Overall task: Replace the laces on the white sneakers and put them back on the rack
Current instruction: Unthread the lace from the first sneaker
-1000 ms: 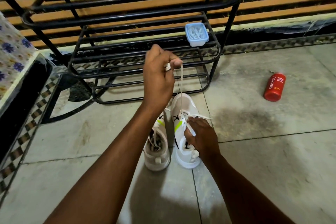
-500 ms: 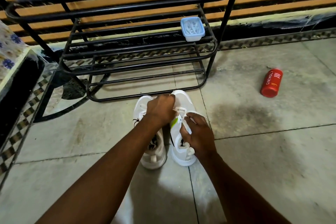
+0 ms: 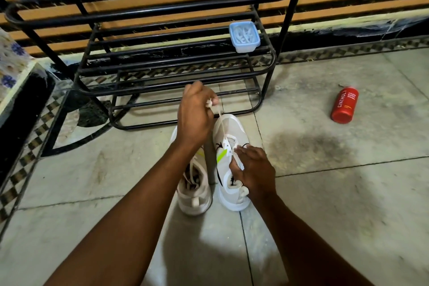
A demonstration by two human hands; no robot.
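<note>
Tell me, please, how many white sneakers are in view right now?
2. The left sneaker stands on the floor, partly hidden beneath the left forearm; the right sneaker stands beside it, its lace pinched by the left hand. None sits on the rack.

The black rack (image 3: 267,81) stands just behind the sneakers (image 3: 232,127); right of the rack, open floor (image 3: 325,193) reaches a lying red bottle (image 3: 344,105).

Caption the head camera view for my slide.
Left hand holds a lace taut above the white sneaker gripped by the right hand.
</note>
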